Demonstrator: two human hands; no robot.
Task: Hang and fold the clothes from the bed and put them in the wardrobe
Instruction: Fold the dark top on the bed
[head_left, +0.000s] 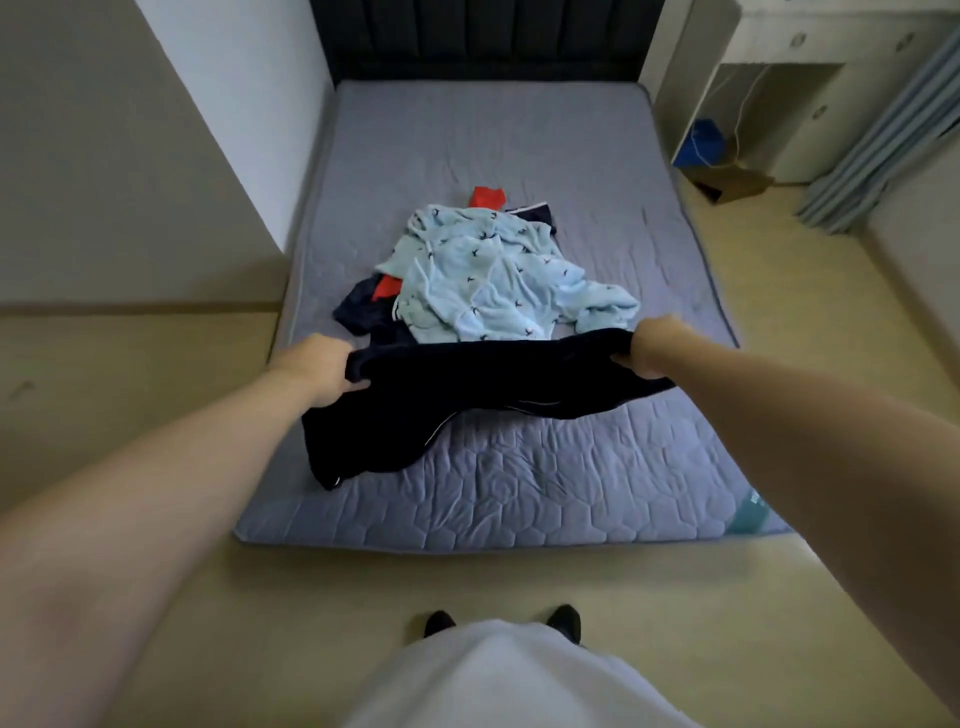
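The dark garment (467, 384) is stretched sideways between the two hands, over the near half of the bed (519, 488). The left hand (322, 369) grips one end of its upper edge with curled fingers, and the right hand (652, 348) grips the other end the same way. That held edge, the long axis here, runs left to right, roughly parallel to the foot of the bed. The cloth below it does not hang evenly. It trails down towards the left-hand side, where a longer part lies on the mattress. The right side is shorter and barely touches.

Both hands are equally placed for a fold, so the next move probably depends on evening out that lopsided lower part. The light blue shirt (493, 275) and a red piece (487, 197) are heaped just beyond the held edge, further up the bed.
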